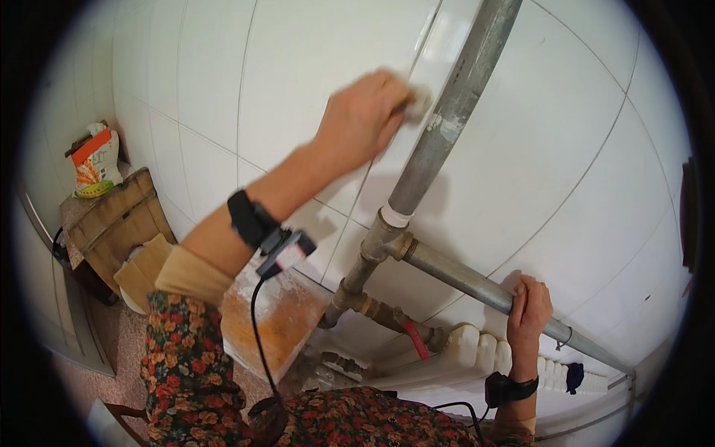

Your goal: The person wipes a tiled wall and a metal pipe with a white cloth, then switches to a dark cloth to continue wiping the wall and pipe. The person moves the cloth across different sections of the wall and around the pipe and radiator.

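Observation:
My left hand [365, 112] is raised at the white tiled wall, left of the thick grey upright pipe [458, 93]. Its fingers are closed on a small pale wad [419, 104], smeared by motion, whose exact kind I cannot make out. Lower right, my right hand [530, 305] has its fingers bent over the thinner grey side pipe [462, 277]. The two pipes meet at a metal tee [383, 237], with a white band [395, 217] above it. Below the tee, a valve with a red lever [415, 340] leads to a white radiator [484, 352].
A wooden cabinet [123, 212] carries a printed bag [97, 164] at the far left. An orange-brown board with white powdery patches [268, 320] lies under my left arm. A dark cloth [574, 378] hangs by the radiator. Cords trail from the devices on both wrists.

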`<action>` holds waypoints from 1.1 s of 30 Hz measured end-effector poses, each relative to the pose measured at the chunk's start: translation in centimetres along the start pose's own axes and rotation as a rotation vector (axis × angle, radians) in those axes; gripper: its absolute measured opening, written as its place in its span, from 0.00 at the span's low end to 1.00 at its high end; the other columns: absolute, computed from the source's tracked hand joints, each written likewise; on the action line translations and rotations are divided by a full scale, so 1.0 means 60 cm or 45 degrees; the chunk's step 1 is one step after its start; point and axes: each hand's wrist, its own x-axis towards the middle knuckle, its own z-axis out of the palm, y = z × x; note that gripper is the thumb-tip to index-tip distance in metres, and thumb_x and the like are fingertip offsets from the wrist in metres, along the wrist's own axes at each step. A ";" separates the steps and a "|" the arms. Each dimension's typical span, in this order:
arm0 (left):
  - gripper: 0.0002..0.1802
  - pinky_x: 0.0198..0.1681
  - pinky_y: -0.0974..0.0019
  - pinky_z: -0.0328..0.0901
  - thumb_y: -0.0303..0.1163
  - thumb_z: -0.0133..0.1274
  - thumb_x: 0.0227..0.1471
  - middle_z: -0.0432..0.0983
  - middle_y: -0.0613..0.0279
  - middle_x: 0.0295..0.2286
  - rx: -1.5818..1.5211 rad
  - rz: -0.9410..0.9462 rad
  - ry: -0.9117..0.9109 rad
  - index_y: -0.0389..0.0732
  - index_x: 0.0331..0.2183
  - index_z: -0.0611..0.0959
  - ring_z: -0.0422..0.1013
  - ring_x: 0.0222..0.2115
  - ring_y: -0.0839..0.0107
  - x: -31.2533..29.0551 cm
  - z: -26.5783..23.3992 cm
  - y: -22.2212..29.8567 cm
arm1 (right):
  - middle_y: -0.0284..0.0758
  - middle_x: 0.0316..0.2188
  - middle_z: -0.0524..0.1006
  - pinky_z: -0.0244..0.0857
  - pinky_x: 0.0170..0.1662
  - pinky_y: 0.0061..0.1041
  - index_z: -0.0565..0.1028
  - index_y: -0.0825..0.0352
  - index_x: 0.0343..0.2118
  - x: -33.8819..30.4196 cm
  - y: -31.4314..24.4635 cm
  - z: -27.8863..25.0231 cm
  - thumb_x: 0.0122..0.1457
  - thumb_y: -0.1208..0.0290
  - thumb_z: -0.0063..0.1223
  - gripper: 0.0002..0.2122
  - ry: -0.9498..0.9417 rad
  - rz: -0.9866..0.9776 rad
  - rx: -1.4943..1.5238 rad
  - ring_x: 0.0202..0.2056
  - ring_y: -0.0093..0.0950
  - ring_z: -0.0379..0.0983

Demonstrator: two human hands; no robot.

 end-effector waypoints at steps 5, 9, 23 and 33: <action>0.11 0.32 0.62 0.67 0.21 0.58 0.40 0.71 0.58 0.27 -0.068 0.132 -0.025 0.40 0.30 0.77 0.71 0.30 0.57 -0.009 0.018 0.010 | 0.43 0.27 0.73 0.62 0.32 0.35 0.73 0.71 0.38 -0.003 0.004 0.002 0.55 0.84 0.47 0.08 0.012 -0.011 0.002 0.28 0.40 0.68; 0.10 0.31 0.62 0.69 0.20 0.58 0.35 0.75 0.58 0.34 -0.126 0.063 -0.369 0.39 0.27 0.78 0.72 0.30 0.59 -0.148 0.004 0.036 | 0.43 0.27 0.74 0.63 0.32 0.34 0.73 0.72 0.38 -0.004 0.006 0.004 0.55 0.84 0.47 0.08 0.015 -0.007 0.003 0.28 0.40 0.68; 0.10 0.27 0.63 0.67 0.22 0.59 0.37 0.69 0.62 0.25 -0.066 -0.185 -0.411 0.42 0.26 0.76 0.71 0.27 0.62 -0.246 -0.004 0.050 | 0.40 0.26 0.74 0.63 0.31 0.30 0.74 0.72 0.38 -0.006 0.004 0.007 0.58 0.83 0.46 0.07 0.047 0.012 0.009 0.27 0.36 0.69; 0.11 0.25 0.62 0.66 0.20 0.58 0.38 0.69 0.61 0.24 -0.135 -0.535 -0.582 0.42 0.24 0.72 0.71 0.23 0.59 -0.394 0.006 0.084 | 0.40 0.26 0.74 0.62 0.30 0.30 0.74 0.72 0.39 -0.011 0.007 0.011 0.58 0.83 0.46 0.08 0.087 0.014 0.016 0.26 0.34 0.68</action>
